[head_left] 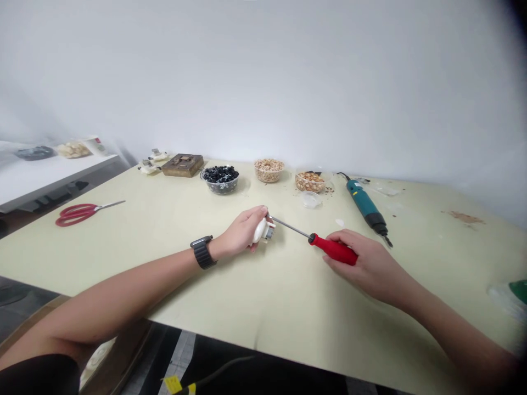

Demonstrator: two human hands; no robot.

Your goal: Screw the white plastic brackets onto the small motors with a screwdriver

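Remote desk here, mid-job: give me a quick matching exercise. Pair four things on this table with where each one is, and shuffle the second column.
Things:
1. red-handled screwdriver
2. white plastic part
3. red-handled scissors
4. teal electric screwdriver

Places:
A. lying on the table, far left of the hands
B. gripped in the right hand
C. lying on the table, beyond the right hand
D. held in the left hand

Pairs: 1-B, 2-D, 3-A, 4-C

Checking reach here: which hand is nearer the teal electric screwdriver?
Right: the right hand, holding a red screwdriver, is just in front of the teal electric screwdriver; the left hand, holding a white plug, is farther left.
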